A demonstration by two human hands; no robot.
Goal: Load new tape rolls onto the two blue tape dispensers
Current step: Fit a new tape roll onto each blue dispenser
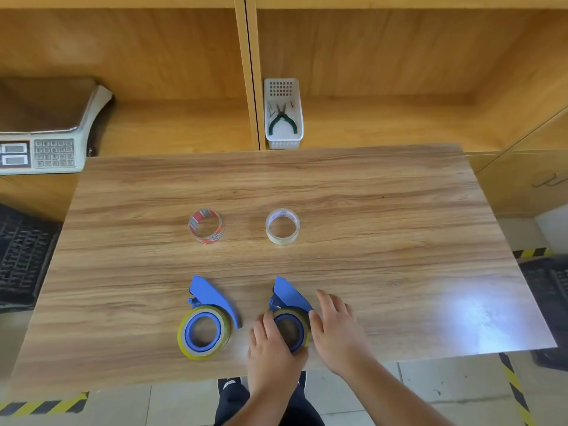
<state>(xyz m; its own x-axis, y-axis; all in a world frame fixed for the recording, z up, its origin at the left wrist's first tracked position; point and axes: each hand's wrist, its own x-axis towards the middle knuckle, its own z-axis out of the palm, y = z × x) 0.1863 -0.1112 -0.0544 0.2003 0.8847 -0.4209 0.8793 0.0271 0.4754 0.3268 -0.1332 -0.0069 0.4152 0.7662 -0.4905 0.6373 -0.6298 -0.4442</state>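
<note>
Two blue tape dispensers lie near the table's front edge. The left dispenser [212, 298] carries a yellowish tape roll [203, 332] on its hub and nothing touches it. The right dispenser [289, 295] also carries a yellowish roll [290, 329]. My left hand [272, 353] grips that roll from its left and front side. My right hand [336, 329] rests against its right side, fingers spread. Farther back stand a spare roll with a red and grey printed core [206, 226] and a clear roll with a white core [282, 226].
The wooden table [384, 229] has a glare patch at the front right. Behind it a white basket [283, 118] holds green-handled pliers. A weighing scale [40, 142] sits at the back left. Black crates flank the table on both sides.
</note>
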